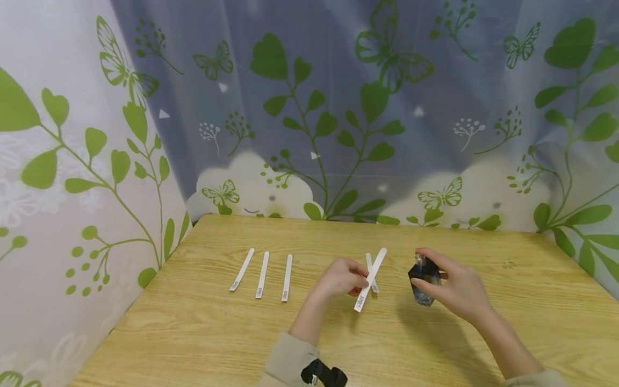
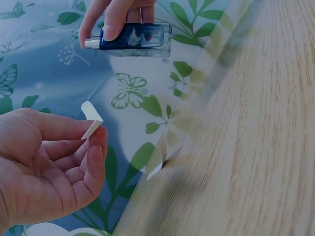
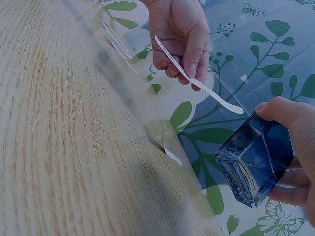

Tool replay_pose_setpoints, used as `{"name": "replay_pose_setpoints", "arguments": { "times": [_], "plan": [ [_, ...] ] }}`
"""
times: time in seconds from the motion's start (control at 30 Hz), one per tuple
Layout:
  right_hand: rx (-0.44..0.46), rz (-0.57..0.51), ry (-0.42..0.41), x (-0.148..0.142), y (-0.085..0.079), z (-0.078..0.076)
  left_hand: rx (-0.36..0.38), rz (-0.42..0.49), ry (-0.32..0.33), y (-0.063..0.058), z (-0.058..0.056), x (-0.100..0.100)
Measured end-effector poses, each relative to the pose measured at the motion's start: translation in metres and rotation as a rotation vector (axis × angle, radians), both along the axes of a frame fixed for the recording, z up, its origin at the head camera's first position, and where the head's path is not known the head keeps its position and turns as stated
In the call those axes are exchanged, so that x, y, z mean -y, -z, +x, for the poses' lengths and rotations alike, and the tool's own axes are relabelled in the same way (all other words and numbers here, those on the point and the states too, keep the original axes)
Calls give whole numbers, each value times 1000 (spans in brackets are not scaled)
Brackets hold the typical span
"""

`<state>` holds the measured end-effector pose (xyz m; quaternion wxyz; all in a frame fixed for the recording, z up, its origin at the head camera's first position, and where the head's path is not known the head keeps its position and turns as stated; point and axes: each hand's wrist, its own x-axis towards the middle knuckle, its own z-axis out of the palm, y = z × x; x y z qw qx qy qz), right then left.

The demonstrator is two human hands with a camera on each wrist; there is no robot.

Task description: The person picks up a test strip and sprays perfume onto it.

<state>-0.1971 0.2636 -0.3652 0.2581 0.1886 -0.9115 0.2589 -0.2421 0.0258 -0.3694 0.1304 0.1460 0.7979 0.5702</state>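
My left hand pinches a white perfume test strip between thumb and fingers, above the table. In the left wrist view the held strip looks bent. My right hand grips a dark blue glass perfume bottle, held off the table to the right of the strip. One finger rests on the bottle's silver spray top. In the right wrist view the strip's rounded tip points toward the bottle, with a gap between them. Another test strip lies on the table behind the held one.
Three more white strips lie on the left of the wooden table, the middle one among them, printed ends toward me. A patterned curtain hangs along the table's back and left edges. A black watch-like band is on my left wrist.
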Motion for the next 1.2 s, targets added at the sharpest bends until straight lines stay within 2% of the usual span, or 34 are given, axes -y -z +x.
{"name": "replay_pose_setpoints", "arguments": {
  "times": [0.43,0.87,1.2],
  "plan": [
    [-109,73,16,3,-2,3,-1,-34,44,2,3,-7],
    [-204,112,23,4,-2,3,22,-17,20,4,3,-7],
    [-244,159,35,6,-1,0,15,-33,42,1,4,-8]
  ]
}}
